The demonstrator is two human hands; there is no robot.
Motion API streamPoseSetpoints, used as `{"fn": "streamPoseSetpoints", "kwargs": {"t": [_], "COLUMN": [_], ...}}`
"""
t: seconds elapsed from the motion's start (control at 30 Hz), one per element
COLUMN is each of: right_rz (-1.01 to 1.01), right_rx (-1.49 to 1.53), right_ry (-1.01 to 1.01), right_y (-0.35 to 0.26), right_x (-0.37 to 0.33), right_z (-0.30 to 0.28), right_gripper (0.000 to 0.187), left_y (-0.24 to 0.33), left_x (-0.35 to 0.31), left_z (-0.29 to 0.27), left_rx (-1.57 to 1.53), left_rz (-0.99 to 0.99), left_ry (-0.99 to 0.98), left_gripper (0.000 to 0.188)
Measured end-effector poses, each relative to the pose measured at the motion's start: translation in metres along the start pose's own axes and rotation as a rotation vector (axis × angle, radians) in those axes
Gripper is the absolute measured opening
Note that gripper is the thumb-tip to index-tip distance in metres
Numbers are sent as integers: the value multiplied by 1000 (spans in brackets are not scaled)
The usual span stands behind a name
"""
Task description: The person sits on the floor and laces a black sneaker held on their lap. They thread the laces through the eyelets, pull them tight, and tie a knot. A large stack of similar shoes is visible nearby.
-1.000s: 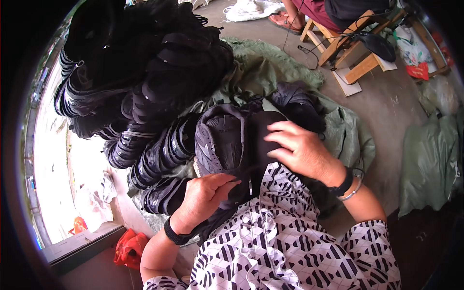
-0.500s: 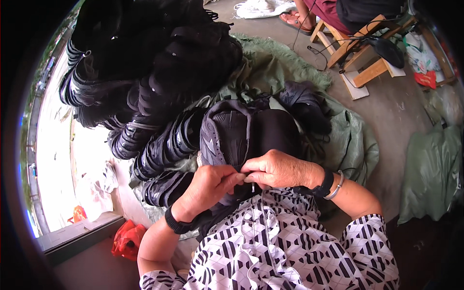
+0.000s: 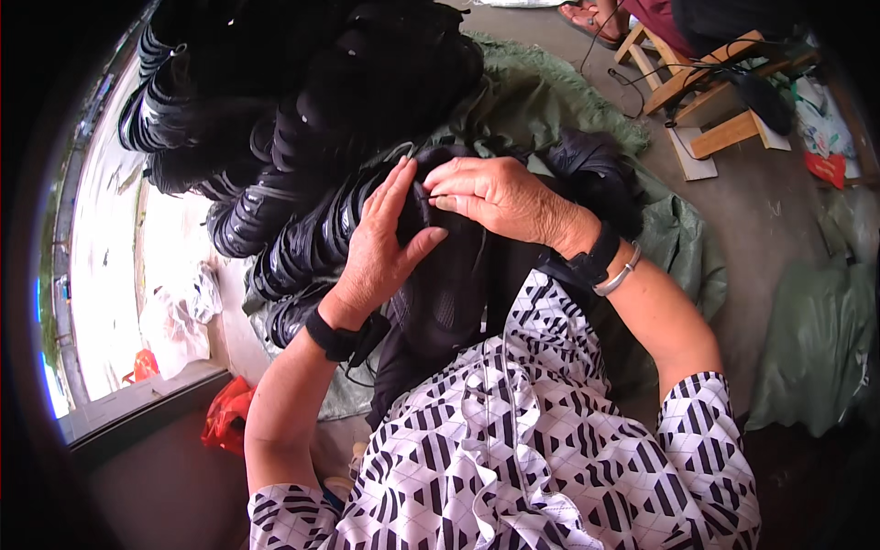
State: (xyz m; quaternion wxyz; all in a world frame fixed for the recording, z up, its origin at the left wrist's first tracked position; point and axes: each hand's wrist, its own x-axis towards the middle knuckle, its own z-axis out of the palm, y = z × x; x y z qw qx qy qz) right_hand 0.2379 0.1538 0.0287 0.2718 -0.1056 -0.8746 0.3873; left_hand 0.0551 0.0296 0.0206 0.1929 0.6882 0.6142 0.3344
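A dark shoe upper (image 3: 446, 284) lies over my lap, its mesh part toward me and its opening away from me. My left hand (image 3: 380, 243) is at its left side, open, with the fingers stretched out and the thumb apart over the dark material. Across from it, my right hand (image 3: 495, 197) is closed in a pinch at the far edge of the upper. A thin dark bit shows at those fingertips; whether it is the upper's edge or a thread, I cannot make out.
A large heap of stacked black shoe uppers (image 3: 302, 183) rises at the far left. More dark uppers (image 3: 596, 179) lie on a green woven sheet (image 3: 587, 101). Far right are a wooden stool (image 3: 724, 137) and another person's foot (image 3: 591, 20). A green sack (image 3: 816, 339) stands right.
My hands have moved away from me, from the upper's near end to its far end. They have separated; the left has opened. The upper now lies turned, mesh part near me.
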Motion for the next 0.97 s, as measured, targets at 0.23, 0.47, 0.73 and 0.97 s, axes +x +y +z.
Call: {"fn": "streamPoseSetpoints", "kwargs": {"t": [0.23, 0.47, 0.73, 0.97], "right_rz": [511, 455, 714, 531], "right_rx": [466, 143, 933, 261], "right_ry": [-145, 141, 50, -10], "right_y": [-6, -2, -6, -42], "right_x": [16, -18, -14, -39], "right_z": [-10, 4, -29, -1], "right_gripper": [24, 22, 23, 6], "left_y": [3, -18, -6, 19], "left_x": [-23, -21, -34, -52], "left_z": [6, 8, 15, 17], "left_rx": [1, 24, 71, 98], "left_rz": [64, 84, 75, -7], "left_ry": [-5, -64, 2, 1], "left_gripper": [89, 97, 100, 106]}}
